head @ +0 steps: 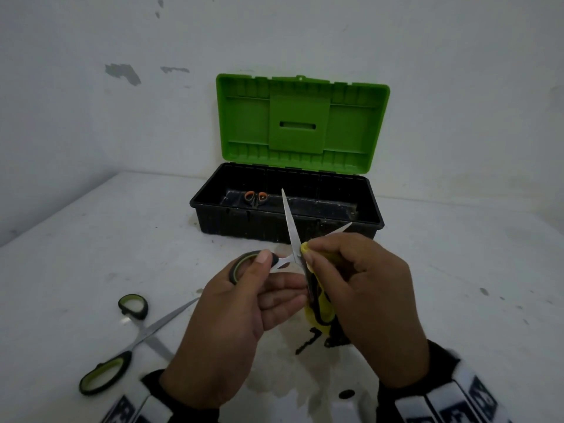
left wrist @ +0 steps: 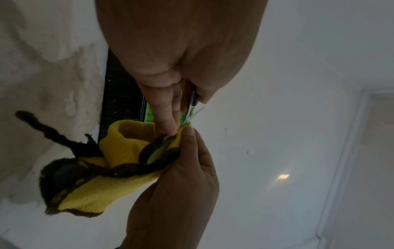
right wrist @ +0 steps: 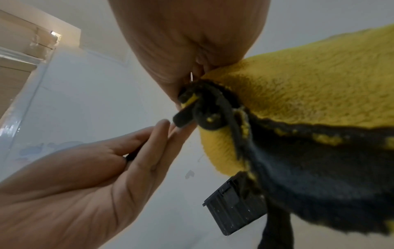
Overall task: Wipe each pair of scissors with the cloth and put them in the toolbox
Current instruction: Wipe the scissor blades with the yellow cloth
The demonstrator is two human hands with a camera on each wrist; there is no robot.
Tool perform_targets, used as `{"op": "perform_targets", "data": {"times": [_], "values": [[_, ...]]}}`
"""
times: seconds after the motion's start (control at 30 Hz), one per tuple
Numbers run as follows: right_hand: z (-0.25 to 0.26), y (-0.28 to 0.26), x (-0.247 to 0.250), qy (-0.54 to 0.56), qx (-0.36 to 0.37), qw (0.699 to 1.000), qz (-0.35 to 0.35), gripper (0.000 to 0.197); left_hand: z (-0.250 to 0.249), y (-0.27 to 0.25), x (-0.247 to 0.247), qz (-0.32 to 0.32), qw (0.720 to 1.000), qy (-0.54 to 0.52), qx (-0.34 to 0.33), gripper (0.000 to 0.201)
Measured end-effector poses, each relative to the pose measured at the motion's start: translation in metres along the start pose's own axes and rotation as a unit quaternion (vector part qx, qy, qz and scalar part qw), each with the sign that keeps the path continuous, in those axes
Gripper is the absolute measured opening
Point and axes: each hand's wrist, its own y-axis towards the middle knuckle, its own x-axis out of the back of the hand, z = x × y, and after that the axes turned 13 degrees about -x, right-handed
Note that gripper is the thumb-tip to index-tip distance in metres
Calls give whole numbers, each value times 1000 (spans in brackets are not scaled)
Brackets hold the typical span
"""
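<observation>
Your left hand (head: 244,303) pinches the open steel scissors (head: 290,227) by one black-green handle loop, just before the open green-lidded black toolbox (head: 287,221). Your right hand (head: 363,288) pinches the yellow black-edged cloth (head: 320,309) around a blade; the other loop is hidden.

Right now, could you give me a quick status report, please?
Left hand holds open scissors. Right hand pinches yellow cloth on blade. One pair in toolbox, another waiting on table. Nothing obstructing.

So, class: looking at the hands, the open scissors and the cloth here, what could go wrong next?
1. The held scissors are spread open; the right hand pinching the cloth at the blade could slip and get cut.
2. The left hand grips only one handle loop, so the scissors might swing.
3. The second pair lies open near the left wrist.
</observation>
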Motion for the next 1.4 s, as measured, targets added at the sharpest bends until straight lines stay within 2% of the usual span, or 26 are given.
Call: {"op": "perform_targets", "data": {"times": [0.1, 0.2, 0.27, 0.37, 0.47, 0.57, 0.7, 0.83, 1.0, 1.13, 1.3, 1.4], "values": [[-3, 2, -2, -20, 26, 999, -16, 7, 0, 1, 2, 5, 1000, -6, 6, 39], [-7, 3, -2, -43, 22, 998, -48, 5, 2, 0, 3, 9, 1000, -9, 9, 40], [-13, 1, -6, -47, 27, 998, -45, 8, 3, -1, 3, 7, 1000, -10, 7, 40], [-17, -5, -9, -55, 71, 996, -17, 20, 3, -2, 5, 12, 1000, -5, 6, 43], [-7, -1, 0, -47, 19, 998, -45, 4, 3, -2, 5, 21, 1000, -3, 4, 44], [-1, -1, 0, -38, -2, 997, -63, 3, 3, -2, 3, 17, 1000, -8, 2, 42], [1, -3, 1, -23, 18, 999, -18, 1, 1, -1, 4, 24, 1000, 0, -4, 44], [-4, 6, 8, -31, -2, 998, -47, 5, 1, -1, 1, 33, 999, 6, -1, 44], [1, 1, 6, -33, 28, 999, -17, 6, -1, 0, 1, 30, 1000, 3, 4, 45], [-7, 9, 15, -52, -12, 997, -47, 7, 0, -1, -3, 26, 1000, 1, 10, 46], [-5, 3, 11, -57, 20, 998, -34, 6, 0, -1, -3, 15, 1000, -5, 12, 42], [-9, 8, 17, -50, -10, 997, -59, 7, 0, -3, -5, 22, 1000, 3, 10, 43]]}}
